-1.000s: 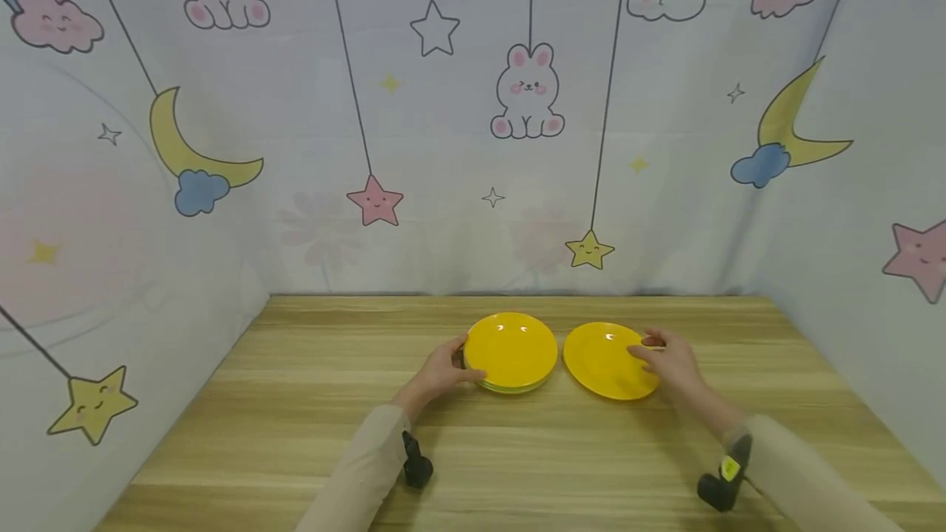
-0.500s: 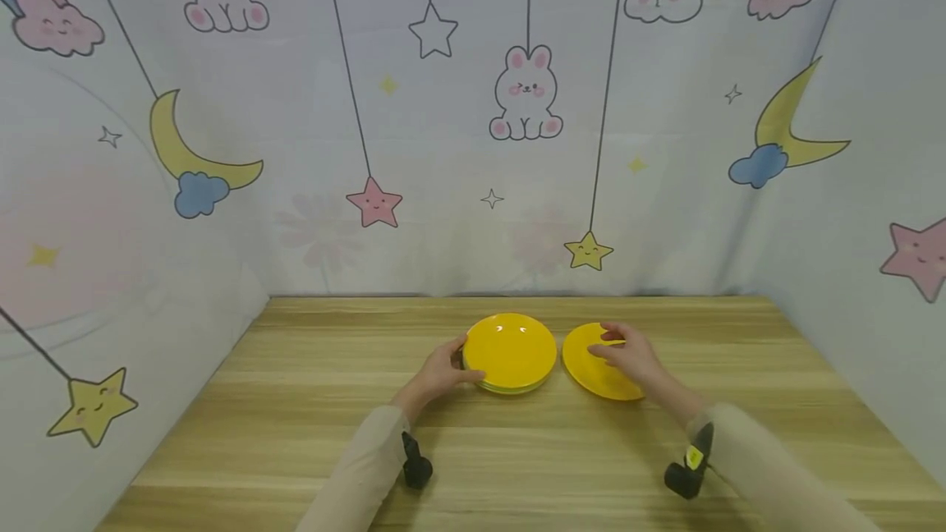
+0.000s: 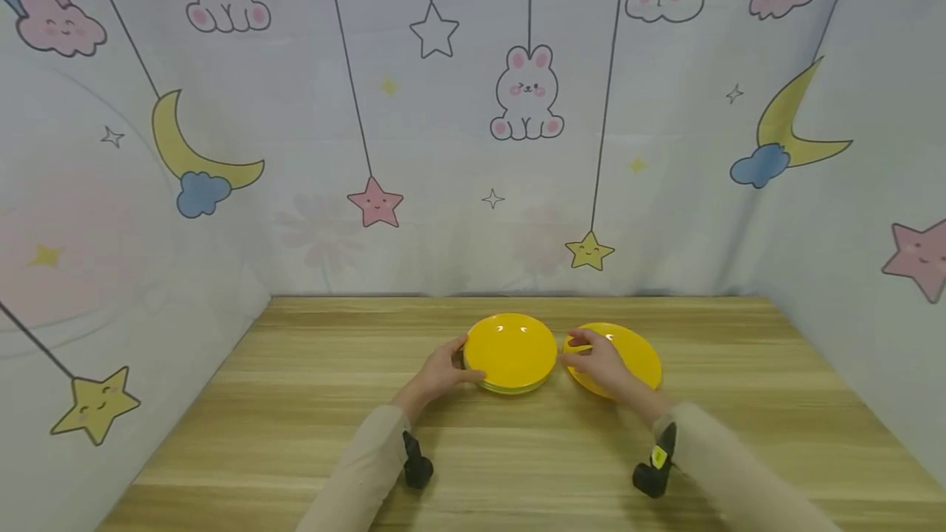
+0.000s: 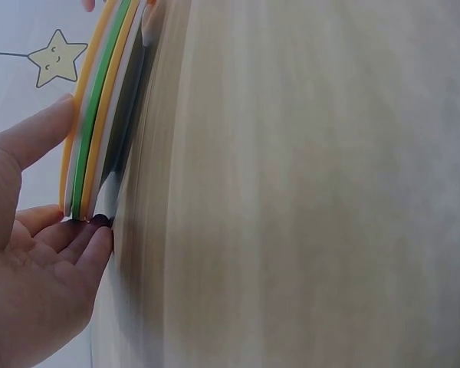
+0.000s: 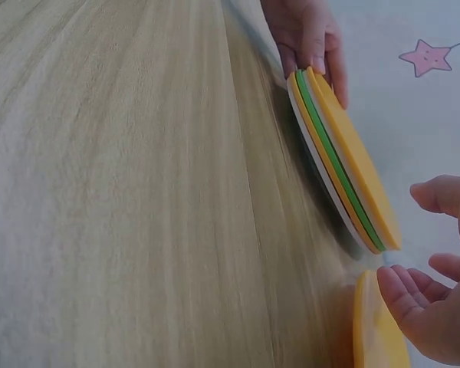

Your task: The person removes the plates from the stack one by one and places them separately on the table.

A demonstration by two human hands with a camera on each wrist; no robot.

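Note:
A stack of plates (image 3: 510, 351) has a yellow plate on top. Its edge in the left wrist view shows yellow, white and green layers (image 4: 100, 115). My left hand (image 3: 439, 372) grips the stack's left rim, thumb at the top plate's edge and fingers at the lower edge. A single yellow plate (image 3: 641, 358) lies on the table right of the stack. Over that plate's left part is my right hand (image 3: 602, 366), thumb and fingers apart and holding nothing. In the right wrist view, the right hand's fingers (image 5: 418, 295) are close to the stack's near edge, with a gap between.
The wood-grain table (image 3: 488, 458) reaches back to a patterned cloth wall (image 3: 443, 130), and similar cloth walls stand on both sides. Black wrist cameras (image 3: 418, 470) are strapped to both sleeves.
My right hand has moved left from the single plate's right rim, across that plate, to beside the stack. The left hand and both plate groups stay in place.

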